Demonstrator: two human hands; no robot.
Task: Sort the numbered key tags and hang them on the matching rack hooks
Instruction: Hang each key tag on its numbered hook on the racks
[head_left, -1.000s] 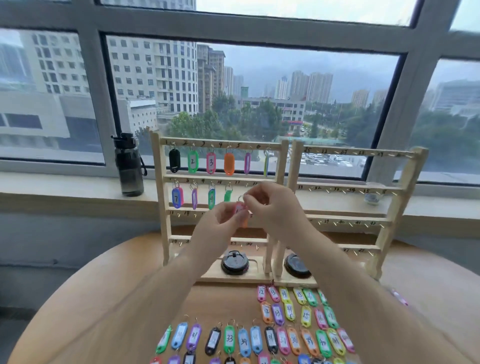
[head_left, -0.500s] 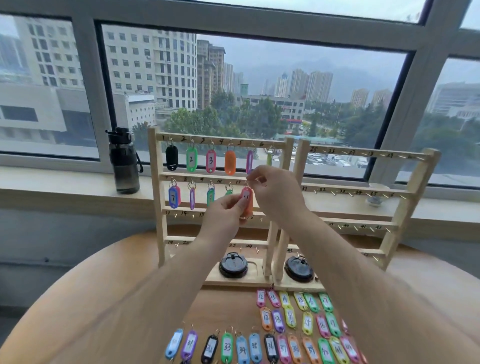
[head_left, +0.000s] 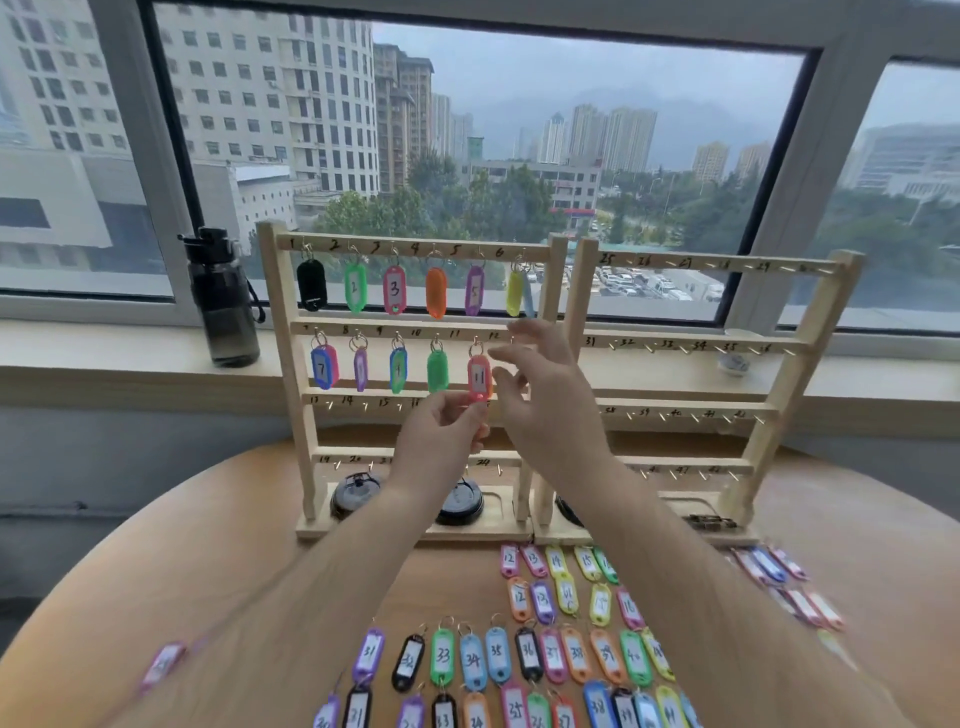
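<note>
Bottom-row tags (head_left: 514, 706) are cut by the lower edge; the far-right tags (head_left: 800, 603) blur.

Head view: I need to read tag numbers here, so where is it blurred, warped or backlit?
Head view: right hand motion-smeared; tags at the table's right edge and the lone left tag streaked; rack posts and window frame lean from the wide lens; overcast daylight from behind, no glare; tag 11 reads sharp.

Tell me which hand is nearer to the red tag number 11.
Left. The left hand pinches the lower end of the red tag; the right hand is open, just to the tag's right.
</note>
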